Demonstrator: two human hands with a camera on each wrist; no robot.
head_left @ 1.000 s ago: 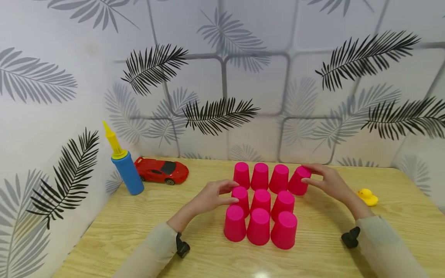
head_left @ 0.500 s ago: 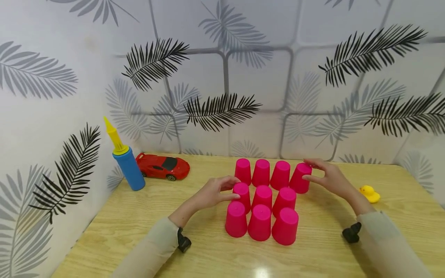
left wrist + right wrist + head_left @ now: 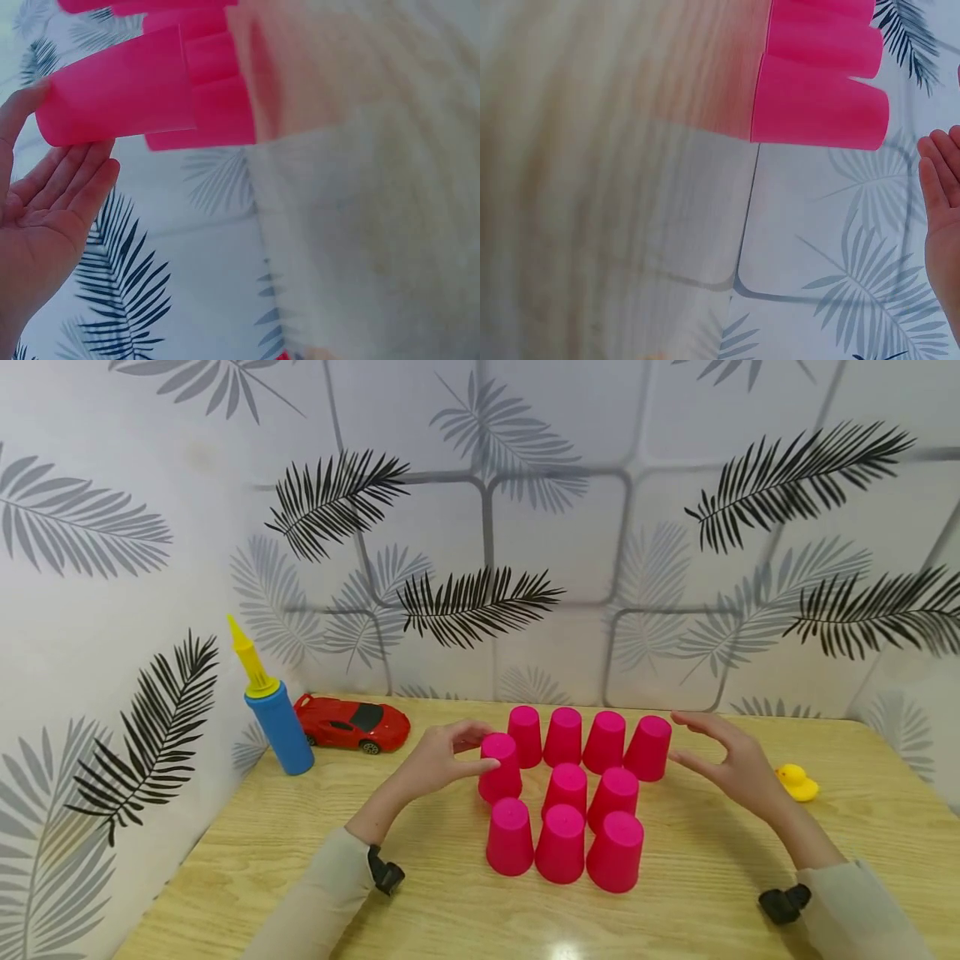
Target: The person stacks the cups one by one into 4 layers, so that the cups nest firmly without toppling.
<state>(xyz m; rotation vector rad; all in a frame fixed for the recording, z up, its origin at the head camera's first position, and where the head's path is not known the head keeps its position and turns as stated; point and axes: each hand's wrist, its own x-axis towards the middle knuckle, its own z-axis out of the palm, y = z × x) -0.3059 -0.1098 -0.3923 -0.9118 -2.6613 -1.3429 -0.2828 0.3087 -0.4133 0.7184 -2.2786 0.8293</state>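
My left hand (image 3: pixel 435 762) grips an upside-down pink plastic cup (image 3: pixel 500 777) near its closed end, thumb on the near side and fingers behind. In the left wrist view that cup's open rim is off the tabletop, in front of other pink cups (image 3: pixel 217 112). Beside the rightmost cup of the back row (image 3: pixel 648 748), my right hand (image 3: pixel 738 767) is spread, thumb and fingers apart from it. In the right wrist view the right hand (image 3: pixel 946 217) shows at the edge, holding nothing. Two cups (image 3: pixel 564 789) stand in the middle row and three (image 3: pixel 561 843) in front, all upside down.
A blue and yellow hand pump (image 3: pixel 279 727) stands at the back left, with a red toy car (image 3: pixel 352 723) next to it. To the right, past my right wrist, sits a yellow rubber duck (image 3: pixel 798 783). A leaf-patterned wall (image 3: pixel 540 660) closes off the wooden table's (image 3: pixel 420 893) back.
My left hand has lifted the left cup of the middle row and shifted it slightly left. My right hand has drawn away to the right from the rightmost back cup, which stays standing.
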